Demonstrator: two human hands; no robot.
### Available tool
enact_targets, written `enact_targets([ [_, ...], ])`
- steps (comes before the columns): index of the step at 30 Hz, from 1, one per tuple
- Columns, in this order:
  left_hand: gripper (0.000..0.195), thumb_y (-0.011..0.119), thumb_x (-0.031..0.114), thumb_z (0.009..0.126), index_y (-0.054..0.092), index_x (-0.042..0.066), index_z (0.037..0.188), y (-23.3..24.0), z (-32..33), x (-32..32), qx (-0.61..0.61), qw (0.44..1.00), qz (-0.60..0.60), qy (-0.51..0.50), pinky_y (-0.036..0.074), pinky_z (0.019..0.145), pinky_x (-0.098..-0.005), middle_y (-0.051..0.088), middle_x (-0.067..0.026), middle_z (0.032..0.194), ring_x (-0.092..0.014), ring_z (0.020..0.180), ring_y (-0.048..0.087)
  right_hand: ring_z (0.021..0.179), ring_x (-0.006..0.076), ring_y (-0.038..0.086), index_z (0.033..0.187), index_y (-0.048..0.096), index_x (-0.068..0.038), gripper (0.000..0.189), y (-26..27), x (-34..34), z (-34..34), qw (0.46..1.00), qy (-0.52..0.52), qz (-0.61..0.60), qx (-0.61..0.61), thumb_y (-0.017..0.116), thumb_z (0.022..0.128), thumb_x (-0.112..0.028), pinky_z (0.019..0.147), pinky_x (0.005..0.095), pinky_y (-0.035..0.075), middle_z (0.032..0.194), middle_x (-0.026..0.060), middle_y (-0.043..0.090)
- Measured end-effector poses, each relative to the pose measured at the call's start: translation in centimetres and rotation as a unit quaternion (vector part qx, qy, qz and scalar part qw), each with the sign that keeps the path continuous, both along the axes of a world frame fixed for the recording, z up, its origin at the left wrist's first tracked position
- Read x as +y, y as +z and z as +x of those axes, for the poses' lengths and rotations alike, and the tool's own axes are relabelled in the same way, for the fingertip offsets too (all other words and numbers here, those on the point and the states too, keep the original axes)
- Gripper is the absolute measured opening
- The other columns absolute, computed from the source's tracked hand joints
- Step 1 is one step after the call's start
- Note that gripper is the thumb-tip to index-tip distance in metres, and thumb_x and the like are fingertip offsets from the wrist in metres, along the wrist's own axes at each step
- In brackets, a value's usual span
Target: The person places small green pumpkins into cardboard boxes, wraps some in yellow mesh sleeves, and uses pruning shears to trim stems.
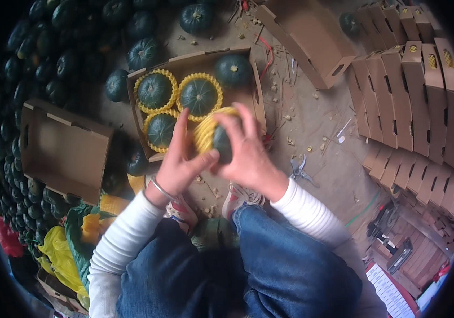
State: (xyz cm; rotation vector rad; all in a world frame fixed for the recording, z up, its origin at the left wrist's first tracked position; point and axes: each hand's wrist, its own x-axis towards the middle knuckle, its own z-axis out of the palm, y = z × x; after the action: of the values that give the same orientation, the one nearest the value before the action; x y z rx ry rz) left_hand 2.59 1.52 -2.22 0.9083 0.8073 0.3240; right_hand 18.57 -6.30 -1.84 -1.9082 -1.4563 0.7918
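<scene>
A dark green squash [221,144], partly wrapped in a yellow foam net sleeve [204,134], is held up between my two hands. My right hand [246,157] grips its bare side, fingers over the top. On the other side my left hand [185,155] has its thumb against the netted end and its fingers spread along it; some blur hides the exact contact. Beyond them lies an open cardboard box [248,97]. Three squashes in yellow nets fill its left and middle, among them a netted squash [199,95]. A bare squash [233,70] sits in the far right corner.
A large pile of squashes [66,63] covers the left. One open carton [66,149] rests beside it, another carton [310,35] at upper right. Stacked filled cartons [398,99] line the right. Pruning shears [300,171] lie on the littered floor, plastic bags [62,258] at lower left.
</scene>
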Motion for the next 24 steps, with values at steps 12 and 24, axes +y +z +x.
enact_targets([
  [12,0.069,0.080,0.025,0.064,0.052,0.025,0.127,-8.2,3.3,8.2,0.293,0.658,0.643,-0.259,0.033,0.103,-0.0552,0.039,-0.0146,0.140,-0.041,0.131,0.033,0.126,0.0462,0.034,0.137,0.044,-0.017,0.081,-8.5,2.8,3.0,0.954,0.126,-0.025,-0.270,0.080,0.067,-0.033,0.100,0.0586,0.030,0.135,0.0212,0.037],
  [24,0.033,0.063,0.016,0.088,0.054,0.000,0.114,-7.1,-23.3,-7.5,0.469,0.872,0.142,-0.006,0.050,0.068,-0.0290,0.063,-0.0091,0.087,-0.015,0.076,0.060,0.109,0.0364,0.054,0.114,0.060,0.000,0.039,-2.2,-3.0,-3.1,0.975,0.221,0.003,0.037,0.065,0.079,-0.018,0.093,0.0460,0.047,0.121,0.0192,0.054],
])
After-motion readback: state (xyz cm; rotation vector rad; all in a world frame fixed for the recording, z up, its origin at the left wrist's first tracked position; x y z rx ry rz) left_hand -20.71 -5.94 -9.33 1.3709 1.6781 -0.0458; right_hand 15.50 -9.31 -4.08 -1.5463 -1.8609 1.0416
